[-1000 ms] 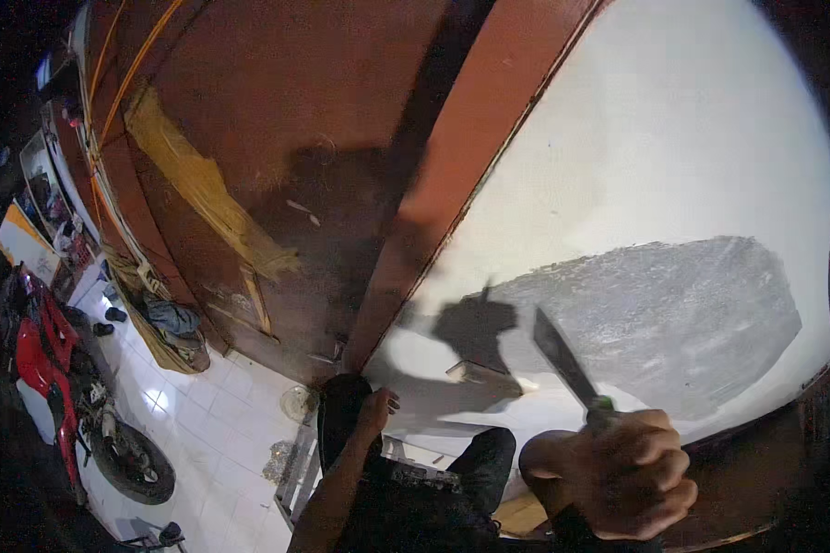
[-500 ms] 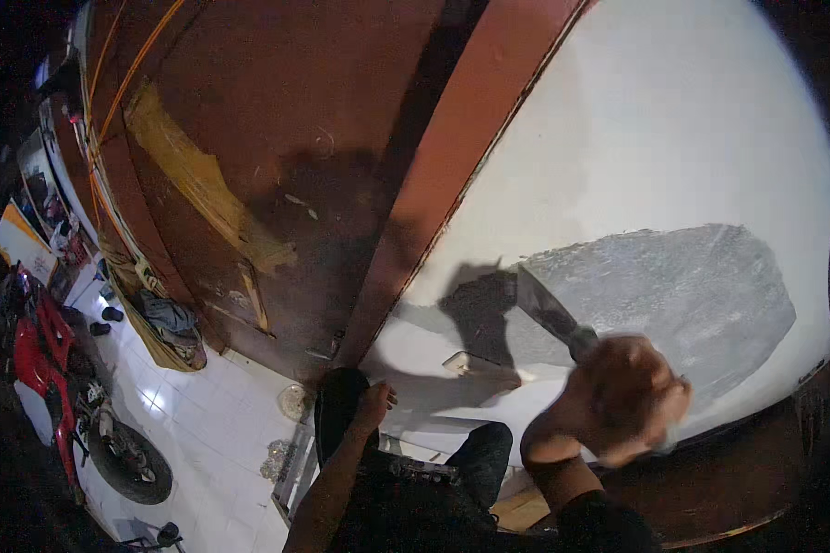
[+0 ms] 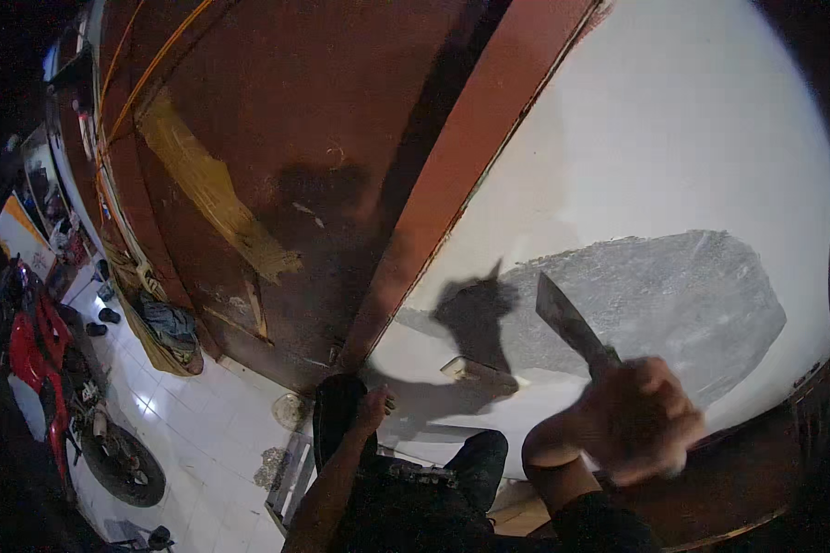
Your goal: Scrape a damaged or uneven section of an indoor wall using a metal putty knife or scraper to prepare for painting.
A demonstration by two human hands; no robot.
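My right hand (image 3: 641,419) is closed round the handle of a putty knife (image 3: 572,318), whose flat metal blade points up and left. The blade is in front of a rough grey patch (image 3: 673,313) on the white wall (image 3: 673,120); whether it touches the wall, I cannot tell. Most of the handle is hidden in my fist. My left hand (image 3: 372,410) rests by my dark-clothed knee with its fingers curled in, and nothing shows in it. Between the hands, a small pale box-like fitting (image 3: 478,375) sticks out from the wall.
A brown door (image 3: 277,120) with a yellowish smear stands left of the wall, bordered by a red-brown frame (image 3: 475,138). Orange cables (image 3: 152,69) hang at upper left. Cloth lies in a sling (image 3: 171,332). A red motorcycle (image 3: 41,359) stands on white tiles (image 3: 198,452).
My right hand and the putty knife have shifted slightly right, and the blade has swung to a more upright angle. My left hand stays by the knee.
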